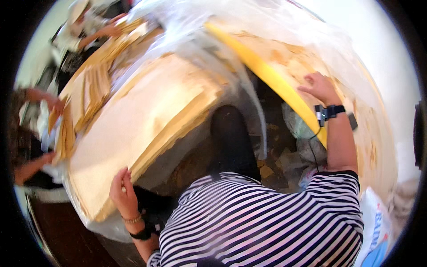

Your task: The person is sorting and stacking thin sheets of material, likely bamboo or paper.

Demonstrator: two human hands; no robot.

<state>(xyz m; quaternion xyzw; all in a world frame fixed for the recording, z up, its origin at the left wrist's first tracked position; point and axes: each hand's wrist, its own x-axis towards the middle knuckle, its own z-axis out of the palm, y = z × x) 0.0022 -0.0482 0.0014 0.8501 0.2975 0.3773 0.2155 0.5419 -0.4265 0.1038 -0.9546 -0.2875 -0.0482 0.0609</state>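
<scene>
A broad stack of thin, pale tan sheets (147, 107) lies to the left and ahead of me, its darker, layered edge facing my knees. My left hand (123, 192) is at this near edge, fingers fairly straight and fingertips beside or touching the sheets; blur hides the exact contact. A ring and bracelets show on it. Off to the right, my right hand (319, 87) hovers by a long, curved yellow strip (271, 73), with thumb and loosely bent fingers apart and nothing visible in them. Below that hand spread more tan sheets (289, 53), some flaked or torn.
Clear plastic sheeting (187, 20) drapes around the piles. At the left, another person's hands (54, 104) handle folded tan bundles (95, 91); a second person in a pale hat (78, 11) works farther back. Scraps lie on the dark floor (271, 129). A printed white bag (373, 218) stands lower right.
</scene>
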